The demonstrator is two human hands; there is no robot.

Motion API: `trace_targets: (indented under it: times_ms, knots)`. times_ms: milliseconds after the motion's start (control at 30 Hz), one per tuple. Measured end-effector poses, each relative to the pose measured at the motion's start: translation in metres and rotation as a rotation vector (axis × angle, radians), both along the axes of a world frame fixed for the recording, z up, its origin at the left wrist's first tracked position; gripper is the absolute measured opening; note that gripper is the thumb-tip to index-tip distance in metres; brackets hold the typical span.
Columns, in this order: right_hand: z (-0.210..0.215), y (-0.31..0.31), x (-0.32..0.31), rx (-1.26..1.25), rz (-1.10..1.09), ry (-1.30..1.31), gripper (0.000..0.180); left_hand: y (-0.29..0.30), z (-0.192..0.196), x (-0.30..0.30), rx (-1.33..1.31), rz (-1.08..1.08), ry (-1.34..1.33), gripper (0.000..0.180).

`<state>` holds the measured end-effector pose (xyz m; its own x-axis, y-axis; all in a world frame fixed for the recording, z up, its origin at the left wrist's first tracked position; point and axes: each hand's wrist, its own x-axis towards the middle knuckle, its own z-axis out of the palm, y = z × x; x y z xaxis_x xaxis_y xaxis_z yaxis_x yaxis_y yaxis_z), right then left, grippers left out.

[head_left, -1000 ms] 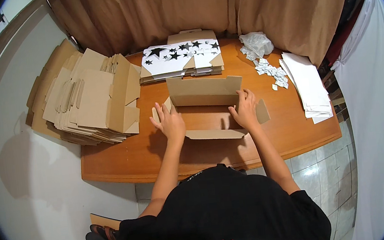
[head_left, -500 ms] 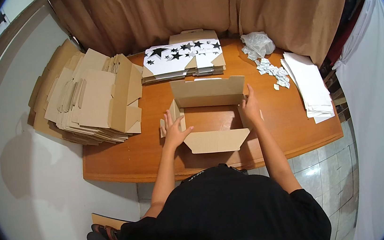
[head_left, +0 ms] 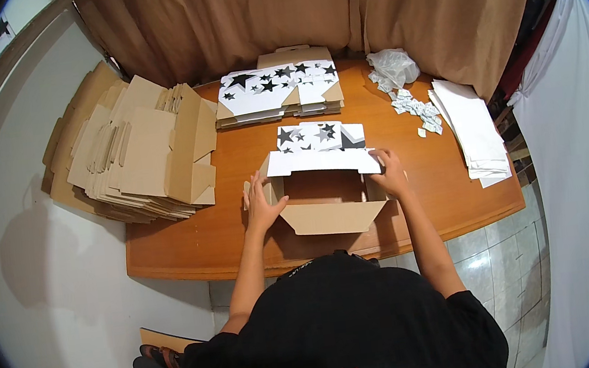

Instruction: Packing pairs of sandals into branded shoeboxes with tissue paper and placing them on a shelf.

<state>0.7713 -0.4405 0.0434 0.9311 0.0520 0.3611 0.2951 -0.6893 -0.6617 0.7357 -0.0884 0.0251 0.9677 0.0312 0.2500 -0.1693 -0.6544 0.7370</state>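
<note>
One open carton, left hand at side edge, fingers spread, right hand's unclear

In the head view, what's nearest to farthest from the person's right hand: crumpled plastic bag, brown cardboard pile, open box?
From the right hand:
1. Open box: the hand touches its right end.
2. Crumpled plastic bag: back right of the table.
3. Brown cardboard pile: at the left.
</note>
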Motion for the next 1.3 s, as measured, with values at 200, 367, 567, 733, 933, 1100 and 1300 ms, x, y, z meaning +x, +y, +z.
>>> trace_targets:
  times_ms: [200,367,567,733,933,1100,1300]
  knots:
    - [0.013,-0.001,-0.015,-0.319,-0.014,0.2,0.07,0.0,0.012,0.004,0.146,-0.072,0.05,0.069]
    - [0.034,0.017,-0.027,-0.582,-0.099,0.331,0.078,0.002,0.016,0.006,0.265,-0.147,0.115,0.071]
    - [-0.008,-0.001,-0.024,-0.18,-0.143,0.212,0.074,0.004,0.022,0.009,0.32,-0.238,0.145,0.063]
    - [-0.018,-0.003,-0.028,-0.074,-0.538,0.05,0.067,-0.004,0.031,0.013,0.38,-0.226,0.275,0.076]
    - [0.0,-0.037,-0.051,0.44,-0.588,0.667,0.069,-0.036,0.048,0.005,0.519,-0.247,0.411,0.131]
    - [-0.01,-0.044,-0.071,1.113,-0.256,0.598,0.055,-0.044,0.046,-0.004,0.568,-0.264,0.364,0.135]
    - [-0.011,0.004,-0.041,0.516,-0.015,0.275,0.041,-0.042,0.044,-0.008,0.516,-0.294,0.255,0.118]
